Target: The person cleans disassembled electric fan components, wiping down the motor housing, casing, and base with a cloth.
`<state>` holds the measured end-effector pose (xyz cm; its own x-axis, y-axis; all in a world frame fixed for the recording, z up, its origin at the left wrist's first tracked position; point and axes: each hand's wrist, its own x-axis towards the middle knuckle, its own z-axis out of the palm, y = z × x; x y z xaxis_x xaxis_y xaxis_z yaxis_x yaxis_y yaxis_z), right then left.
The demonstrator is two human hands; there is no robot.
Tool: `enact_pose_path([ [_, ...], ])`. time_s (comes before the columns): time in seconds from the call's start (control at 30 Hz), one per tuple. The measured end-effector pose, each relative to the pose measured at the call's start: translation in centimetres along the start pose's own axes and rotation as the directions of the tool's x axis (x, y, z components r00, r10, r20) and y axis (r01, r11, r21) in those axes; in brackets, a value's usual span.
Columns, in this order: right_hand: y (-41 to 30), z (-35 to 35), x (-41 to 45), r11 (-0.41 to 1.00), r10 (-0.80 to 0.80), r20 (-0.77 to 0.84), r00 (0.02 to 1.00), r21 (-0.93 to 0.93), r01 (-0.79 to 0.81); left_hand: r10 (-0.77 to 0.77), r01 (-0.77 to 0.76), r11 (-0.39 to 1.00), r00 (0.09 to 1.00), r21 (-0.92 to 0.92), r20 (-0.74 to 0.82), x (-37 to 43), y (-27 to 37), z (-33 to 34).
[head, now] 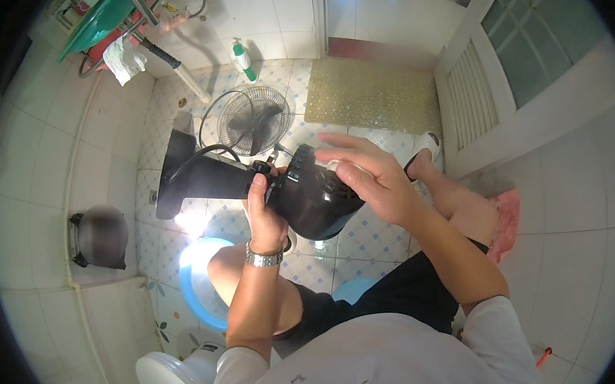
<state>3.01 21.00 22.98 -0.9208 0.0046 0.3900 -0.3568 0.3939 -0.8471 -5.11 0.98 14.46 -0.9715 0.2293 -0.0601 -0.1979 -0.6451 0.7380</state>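
My left hand (267,210), with a metal watch on its wrist, grips the neck of a black electric fan body (318,198), just below the rounded motor housing. The fan's black stand (201,176) points left, with a cable looped over it. My right hand (378,181) rests at the vented top of the housing with a bit of white material under the fingers, perhaps a cloth; its fingers partly hide this. Beyond the stand, a wire fan guard (233,106) with dark blades (266,130) lies on the tiled floor.
A green and white bottle (244,62) stands by the far wall, near a drain pipe (192,81). A bath mat (373,97) lies before the doorway. A blue basin (188,290) is by my left knee, a toilet (166,372) behind it. The open door (474,96) stands at right.
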Motion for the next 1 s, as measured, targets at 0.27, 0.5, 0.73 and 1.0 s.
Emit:
enact_pose_path([
  [0.27,1.4,0.3,1.4,0.691,0.444,0.105,0.890,0.593,-0.415,0.062,-0.084,0.985,0.987,0.149,0.147,-0.2,0.0,0.1],
  [0.5,2.9,0.6,1.6,0.661,0.393,0.117,0.912,0.654,-0.369,-0.020,0.007,0.990,0.996,0.140,0.091,0.3,-0.2,-0.5],
  [0.73,3.3,1.1,1.4,0.442,0.404,0.193,0.894,0.814,-0.376,-0.011,-0.003,0.991,0.994,0.134,0.106,1.0,-0.7,-1.1],
  [1.0,2.9,2.7,-0.5,0.323,0.460,0.263,0.848,0.840,-0.436,-0.017,-0.012,0.996,0.954,0.094,0.300,1.2,0.0,1.2],
])
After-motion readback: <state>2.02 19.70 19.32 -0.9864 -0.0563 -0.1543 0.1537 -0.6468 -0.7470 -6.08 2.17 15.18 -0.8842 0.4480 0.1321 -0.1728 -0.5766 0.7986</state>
